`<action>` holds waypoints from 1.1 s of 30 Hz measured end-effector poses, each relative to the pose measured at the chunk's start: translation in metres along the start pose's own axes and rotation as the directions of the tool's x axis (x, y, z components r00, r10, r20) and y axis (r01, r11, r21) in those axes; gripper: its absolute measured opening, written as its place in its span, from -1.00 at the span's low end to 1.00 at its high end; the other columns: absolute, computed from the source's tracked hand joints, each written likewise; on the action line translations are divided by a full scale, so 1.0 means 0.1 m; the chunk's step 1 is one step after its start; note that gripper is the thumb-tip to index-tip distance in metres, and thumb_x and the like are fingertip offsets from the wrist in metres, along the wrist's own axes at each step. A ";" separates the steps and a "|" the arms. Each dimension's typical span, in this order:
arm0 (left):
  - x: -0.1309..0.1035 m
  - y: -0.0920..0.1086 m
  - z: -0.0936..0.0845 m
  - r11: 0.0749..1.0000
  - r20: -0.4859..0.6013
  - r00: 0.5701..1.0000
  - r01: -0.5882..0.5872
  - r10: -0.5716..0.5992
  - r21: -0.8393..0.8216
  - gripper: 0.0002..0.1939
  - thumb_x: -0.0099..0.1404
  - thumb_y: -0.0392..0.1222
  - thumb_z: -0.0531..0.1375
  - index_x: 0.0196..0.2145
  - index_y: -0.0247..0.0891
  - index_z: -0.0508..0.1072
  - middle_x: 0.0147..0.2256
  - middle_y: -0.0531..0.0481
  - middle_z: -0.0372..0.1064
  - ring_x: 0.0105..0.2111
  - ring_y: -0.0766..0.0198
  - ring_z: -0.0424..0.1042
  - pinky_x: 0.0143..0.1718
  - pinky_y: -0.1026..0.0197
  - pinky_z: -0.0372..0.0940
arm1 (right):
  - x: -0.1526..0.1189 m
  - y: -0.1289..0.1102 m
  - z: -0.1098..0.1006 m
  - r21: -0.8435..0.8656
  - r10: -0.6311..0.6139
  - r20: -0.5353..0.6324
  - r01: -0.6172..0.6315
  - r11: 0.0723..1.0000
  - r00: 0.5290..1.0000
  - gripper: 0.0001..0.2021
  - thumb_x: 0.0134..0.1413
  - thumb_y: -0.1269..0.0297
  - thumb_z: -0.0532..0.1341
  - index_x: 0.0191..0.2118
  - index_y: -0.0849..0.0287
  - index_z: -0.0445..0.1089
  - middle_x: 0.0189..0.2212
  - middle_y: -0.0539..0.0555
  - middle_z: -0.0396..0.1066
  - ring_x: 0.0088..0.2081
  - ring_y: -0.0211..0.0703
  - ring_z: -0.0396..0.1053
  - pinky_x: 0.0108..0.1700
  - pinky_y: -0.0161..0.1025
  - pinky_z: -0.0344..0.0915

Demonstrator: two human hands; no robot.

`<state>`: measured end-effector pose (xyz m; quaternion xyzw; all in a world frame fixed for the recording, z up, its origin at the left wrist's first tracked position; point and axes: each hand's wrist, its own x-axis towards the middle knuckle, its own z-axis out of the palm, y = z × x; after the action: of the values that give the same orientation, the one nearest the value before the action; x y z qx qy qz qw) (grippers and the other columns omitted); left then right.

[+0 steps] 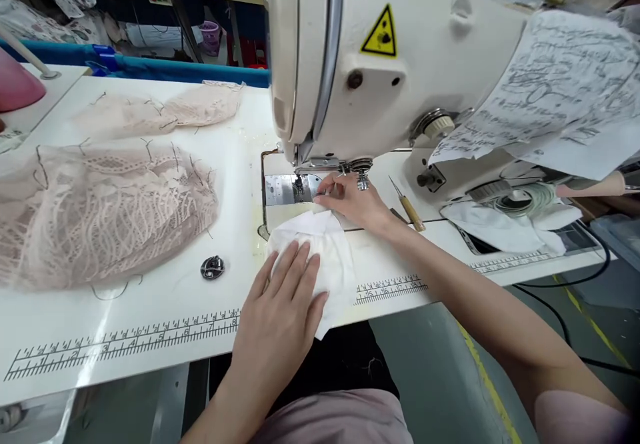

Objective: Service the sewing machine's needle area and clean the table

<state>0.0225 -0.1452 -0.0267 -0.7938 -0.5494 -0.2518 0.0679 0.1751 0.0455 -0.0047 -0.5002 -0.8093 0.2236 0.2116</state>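
Left hand [277, 307] flat atop white fabric piece [334, 254]; right hand [359, 201] curled under cream sewing machine [400, 104], hold undeterminable; yellow-handled metal awl [411, 213] right of that hand

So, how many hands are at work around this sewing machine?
2: the left hand lies flat on the white fabric; the right hand is beside the metal needle plate, under the sewing machine. No other hands show.

Yellow warning triangle [380, 33] on the sewing machine [430, 44], ruler numbers [133, 340] 2–8 along the table edge [150, 361]
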 end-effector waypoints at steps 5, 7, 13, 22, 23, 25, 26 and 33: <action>0.00 0.01 -0.02 1.000 -0.008 1.000 0.019 -0.019 -0.012 -0.61 0.48 -0.19 0.10 0.16 -0.44 0.41 0.23 -0.21 0.34 0.25 -0.01 0.32 0.22 -0.10 0.25 | 0.08 0.00 0.08 0.075 -0.075 0.033 0.072 0.995 0.997 -0.84 0.15 0.22 0.25 -0.40 0.15 0.49 -0.47 -0.05 0.45 -0.39 -0.26 0.33 -0.14 -0.23 0.24; 0.00 0.01 -0.02 1.000 0.002 1.000 0.028 -0.028 -0.014 -0.61 0.47 -0.19 0.11 0.16 -0.44 0.41 0.23 -0.20 0.33 0.26 -0.02 0.31 0.23 -0.10 0.24 | 0.10 0.01 0.08 0.078 -0.057 0.032 0.054 0.995 0.998 -0.80 0.20 0.20 0.21 -0.40 0.15 0.48 -0.46 -0.04 0.47 -0.36 -0.24 0.35 -0.10 -0.20 0.25; -0.01 0.01 -0.01 0.999 0.009 1.000 0.030 -0.029 -0.016 -0.60 0.48 -0.18 0.11 0.18 -0.43 0.39 0.25 -0.19 0.30 0.26 -0.02 0.31 0.23 -0.12 0.24 | 0.17 0.09 0.00 -0.014 -0.138 0.003 0.138 0.990 0.990 -0.70 0.32 0.10 0.11 -0.26 0.17 0.49 -0.32 0.02 0.51 -0.29 -0.19 0.41 -0.10 -0.20 0.30; -0.01 0.02 0.00 0.999 -0.023 0.999 0.040 -0.040 -0.024 -0.61 0.47 -0.20 0.10 0.17 -0.41 0.39 0.22 -0.20 0.35 0.24 -0.02 0.34 0.24 -0.12 0.25 | 0.01 0.04 -0.24 -0.465 -0.428 0.259 0.500 0.731 0.866 -0.54 0.45 0.26 -0.18 -0.09 0.01 0.50 -0.16 0.05 0.53 -0.18 -0.17 0.37 0.05 -0.03 0.22; -0.01 0.02 0.01 0.999 -0.025 0.999 0.042 -0.043 -0.024 -0.62 0.47 -0.20 0.10 0.17 -0.40 0.39 0.22 -0.20 0.35 0.24 -0.01 0.33 0.24 -0.12 0.24 | 0.00 0.01 -0.24 -0.496 -0.420 0.272 0.500 0.710 0.866 -0.48 0.46 0.28 -0.24 -0.09 0.02 0.49 -0.19 0.06 0.52 -0.19 -0.17 0.36 0.03 -0.04 0.22; -0.02 0.02 0.01 0.998 -0.020 0.998 0.052 -0.053 -0.026 -0.61 0.47 -0.21 0.11 0.18 -0.39 0.38 0.23 -0.18 0.34 0.25 0.00 0.32 0.25 -0.11 0.24 | 0.01 -0.03 -0.23 -0.532 -0.397 0.295 0.494 0.687 0.869 -0.40 0.45 0.32 -0.33 -0.10 0.05 0.49 -0.22 0.08 0.51 -0.20 -0.17 0.35 -0.03 -0.07 0.23; -0.02 0.02 0.01 0.998 -0.013 0.998 0.057 -0.058 -0.029 -0.61 0.47 -0.20 0.11 0.18 -0.38 0.38 0.23 -0.18 0.33 0.25 0.00 0.32 0.26 -0.11 0.24 | 0.01 -0.04 -0.22 -0.544 -0.385 0.311 0.495 0.678 0.869 -0.38 0.45 0.32 -0.36 -0.10 0.05 0.49 -0.22 0.09 0.51 -0.20 -0.17 0.35 -0.06 -0.07 0.23; -0.03 0.02 0.01 0.998 0.001 0.998 0.062 -0.062 -0.033 -0.61 0.47 -0.19 0.11 0.17 -0.42 0.40 0.24 -0.16 0.33 0.26 0.00 0.31 0.26 -0.11 0.22 | 0.08 -0.06 -0.24 -0.513 -0.357 0.456 0.568 0.644 0.815 -0.43 0.45 0.29 -0.32 -0.02 0.05 0.47 -0.14 0.11 0.49 -0.11 -0.10 0.35 -0.17 -0.08 0.23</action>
<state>0.0239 -0.1481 -0.0291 -0.7774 -0.5694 -0.2630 0.0468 0.1817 0.0537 0.0190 -0.2719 -0.9600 -0.0455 -0.0484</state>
